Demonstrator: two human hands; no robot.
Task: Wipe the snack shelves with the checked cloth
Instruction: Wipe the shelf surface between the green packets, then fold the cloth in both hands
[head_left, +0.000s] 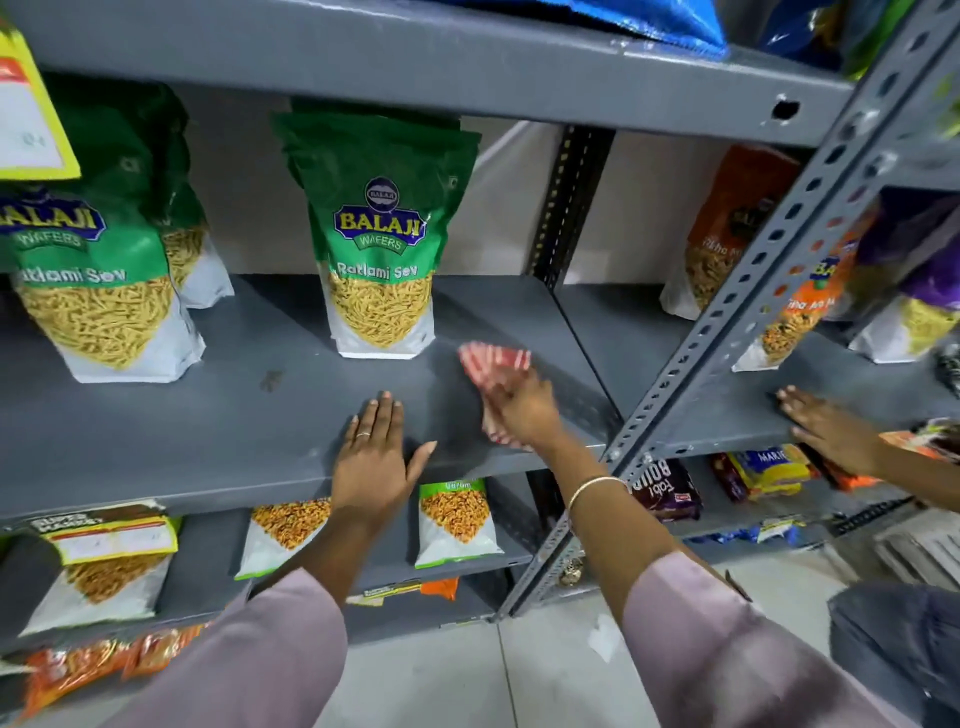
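Pressing our left hand (373, 457) flat, fingers (382, 415) spread open, on the near edge of the grey shelf (208, 415), we grip the red checked cloth (493, 366) in our right hand (524, 410), fingers closed around it, just right of a green snack bag (382, 249). Another person's hand (831, 431) rests far right.
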